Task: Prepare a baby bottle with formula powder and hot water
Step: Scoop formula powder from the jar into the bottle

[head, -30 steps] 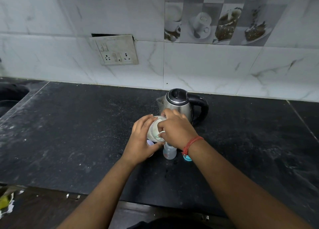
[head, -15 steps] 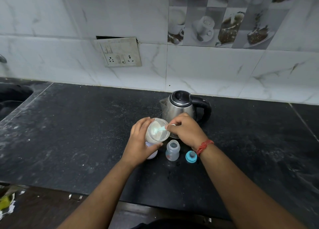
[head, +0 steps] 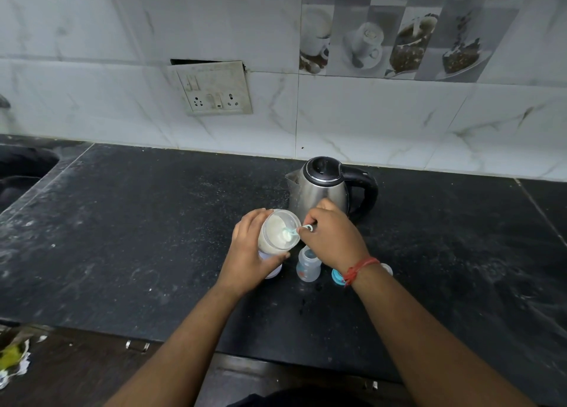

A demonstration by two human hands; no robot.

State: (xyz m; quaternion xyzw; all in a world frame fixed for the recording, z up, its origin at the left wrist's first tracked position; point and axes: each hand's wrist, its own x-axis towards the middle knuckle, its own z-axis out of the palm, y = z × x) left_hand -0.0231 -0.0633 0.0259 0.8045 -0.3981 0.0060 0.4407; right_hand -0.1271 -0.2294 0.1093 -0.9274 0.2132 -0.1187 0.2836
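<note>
My left hand point(head: 250, 253) grips a clear formula jar point(head: 277, 232) full of pale powder, tilted with its mouth toward the right. My right hand point(head: 333, 238) pinches the handle of a small light-blue scoop point(head: 291, 232), whose bowl is inside the jar on the powder. An open, empty baby bottle point(head: 308, 265) stands upright on the black counter just below my right hand. Its blue-ringed cap point(head: 337, 276) lies to the right, mostly hidden by my wrist. A steel kettle point(head: 320, 189) with a black lid and handle stands behind.
The black stone counter point(head: 153, 238) runs from a sink point(head: 21, 173) at far left to the right edge. A switch and socket plate point(head: 214, 89) hangs on the tiled wall. The counter's front edge is close below, with a drawer front point(head: 92, 373) beneath.
My right hand drew back from covering the jar's mouth, now holding the scoop in the powder. The bottle and cap, hidden under my wrist a second ago, are uncovered.
</note>
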